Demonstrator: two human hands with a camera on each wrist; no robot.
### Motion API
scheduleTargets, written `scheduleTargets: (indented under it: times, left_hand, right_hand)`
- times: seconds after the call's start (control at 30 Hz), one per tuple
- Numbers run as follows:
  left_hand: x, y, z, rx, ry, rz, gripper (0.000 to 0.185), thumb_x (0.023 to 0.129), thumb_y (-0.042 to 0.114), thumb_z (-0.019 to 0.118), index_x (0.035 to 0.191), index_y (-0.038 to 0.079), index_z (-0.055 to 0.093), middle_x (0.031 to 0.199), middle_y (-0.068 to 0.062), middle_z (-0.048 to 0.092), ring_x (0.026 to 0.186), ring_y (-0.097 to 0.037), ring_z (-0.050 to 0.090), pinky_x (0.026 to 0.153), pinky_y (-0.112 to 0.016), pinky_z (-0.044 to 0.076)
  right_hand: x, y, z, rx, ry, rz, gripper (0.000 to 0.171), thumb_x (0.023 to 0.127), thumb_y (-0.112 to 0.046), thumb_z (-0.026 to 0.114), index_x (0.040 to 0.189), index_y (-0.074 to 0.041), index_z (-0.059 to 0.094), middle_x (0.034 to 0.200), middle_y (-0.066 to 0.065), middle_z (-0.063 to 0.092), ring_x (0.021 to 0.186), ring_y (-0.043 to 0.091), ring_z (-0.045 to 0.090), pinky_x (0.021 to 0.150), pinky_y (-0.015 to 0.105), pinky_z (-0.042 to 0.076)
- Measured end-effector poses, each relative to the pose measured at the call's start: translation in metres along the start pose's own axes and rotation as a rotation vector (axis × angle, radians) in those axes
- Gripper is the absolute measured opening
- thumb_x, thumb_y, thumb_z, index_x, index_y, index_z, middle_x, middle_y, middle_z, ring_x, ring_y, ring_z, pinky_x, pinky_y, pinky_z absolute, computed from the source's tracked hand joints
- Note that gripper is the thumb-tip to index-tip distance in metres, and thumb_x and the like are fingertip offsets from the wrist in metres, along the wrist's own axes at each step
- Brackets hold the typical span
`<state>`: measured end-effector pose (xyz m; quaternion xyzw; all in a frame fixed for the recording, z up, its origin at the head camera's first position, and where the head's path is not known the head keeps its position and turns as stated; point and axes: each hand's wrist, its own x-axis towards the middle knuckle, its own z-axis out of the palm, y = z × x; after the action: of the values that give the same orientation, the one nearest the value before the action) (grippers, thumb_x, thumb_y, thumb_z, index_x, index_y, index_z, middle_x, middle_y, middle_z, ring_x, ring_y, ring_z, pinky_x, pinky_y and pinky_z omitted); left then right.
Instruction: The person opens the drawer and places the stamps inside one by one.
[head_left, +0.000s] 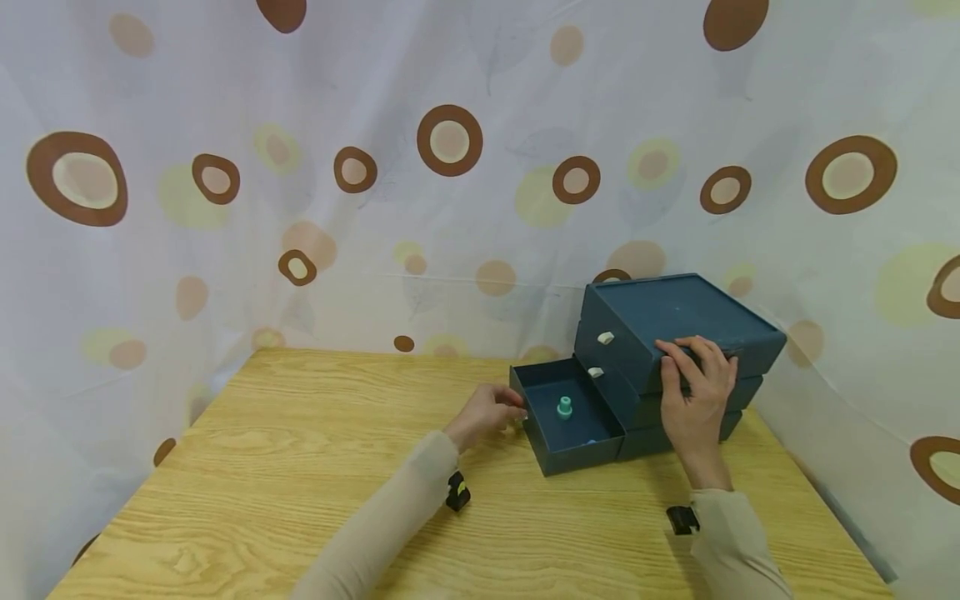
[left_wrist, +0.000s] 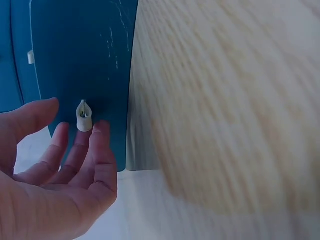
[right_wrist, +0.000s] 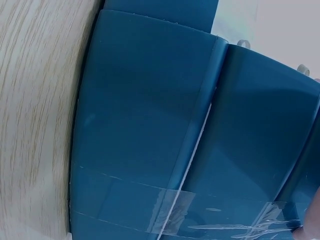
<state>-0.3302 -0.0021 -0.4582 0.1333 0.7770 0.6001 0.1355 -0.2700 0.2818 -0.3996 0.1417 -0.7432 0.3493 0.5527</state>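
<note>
A dark blue three-tier drawer cabinet [head_left: 678,304] stands at the right of the table. Its bottom drawer [head_left: 542,379] is pulled out to the left, with a small turquoise peg-like piece [head_left: 565,407] inside. At the drawer's front is my left hand [head_left: 486,413], fingers loosely bent. In the left wrist view its fingertips lie right at the white knob [left_wrist: 84,122], while the thumb stays apart from it. My right hand [head_left: 697,404] rests on the cabinet's top near edge, fingertips over the rim. Only a bit of that hand shows in the right wrist view.
The upper drawers are closed and carry white knobs [head_left: 605,337]. Clear tape [right_wrist: 172,212] runs across the cabinet's side. A small blue bit [head_left: 592,442] shows by the drawer's near wall. The wooden table [head_left: 322,433] extends left, and a patterned curtain [head_left: 450,225] hangs behind it.
</note>
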Motion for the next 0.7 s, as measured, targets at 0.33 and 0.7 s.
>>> scheduleTargets:
  times: [0.33, 0.7]
  left_hand:
    - [0.0032, -0.0049, 0.0035, -0.063, -0.022, -0.022, 0.02, 0.087, 0.001, 0.07, 0.106, -0.004, 0.065, 0.094, -0.012, 0.067, 0.09, -0.032, 0.068, 0.076, -0.038, 0.058]
    - [0.0047, -0.0062, 0.0041, -0.045, 0.005, -0.004, 0.017, 0.087, 0.001, 0.07, 0.104, -0.003, 0.069, 0.097, -0.014, 0.069, 0.076, -0.018, 0.065, 0.074, -0.035, 0.058]
  right_hand:
    - [0.0006, 0.0011, -0.0004, -0.002, 0.002, -0.007, 0.019, 0.096, -0.013, 0.062, 0.108, -0.006, 0.075, 0.115, 0.021, 0.062, 0.123, 0.038, 0.048, 0.118, 0.063, 0.001]
    - [0.0029, -0.0071, 0.0015, 0.012, 0.034, -0.004, 0.017, 0.089, 0.007, 0.063, 0.101, 0.003, 0.074, 0.111, 0.029, 0.06, 0.118, 0.046, 0.047, 0.114, 0.07, 0.0]
